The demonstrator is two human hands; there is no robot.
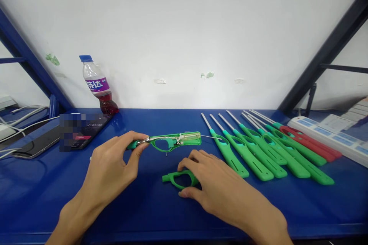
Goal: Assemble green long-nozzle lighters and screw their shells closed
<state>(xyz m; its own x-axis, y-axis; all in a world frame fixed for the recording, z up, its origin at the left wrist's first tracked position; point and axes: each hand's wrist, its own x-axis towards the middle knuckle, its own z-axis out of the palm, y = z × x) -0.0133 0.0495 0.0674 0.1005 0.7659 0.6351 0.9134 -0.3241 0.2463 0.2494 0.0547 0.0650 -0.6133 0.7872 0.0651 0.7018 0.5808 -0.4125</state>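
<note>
My left hand (115,160) pinches an opened green gas lighter (189,138) near its neck and holds it above the table. Its inner parts show: a clear fuel tank, thin wires and a turquoise trigger. A thin wire sticks out past its right end. Lower down, my right hand (218,176) has thumb and fingers around a green lighter shell half (175,180) at table level. The hand covers the right part of that shell. To the right lie several assembled green lighters (250,157) with metal tubes pointing away from me.
Red lighters (313,141) lie beyond the green ones, beside a white power strip (330,134). At the back left stands a bottle of dark red drink (100,88). Phones (37,141) and white cables (25,116) are on the left of the blue table (138,214). A white wall rises behind.
</note>
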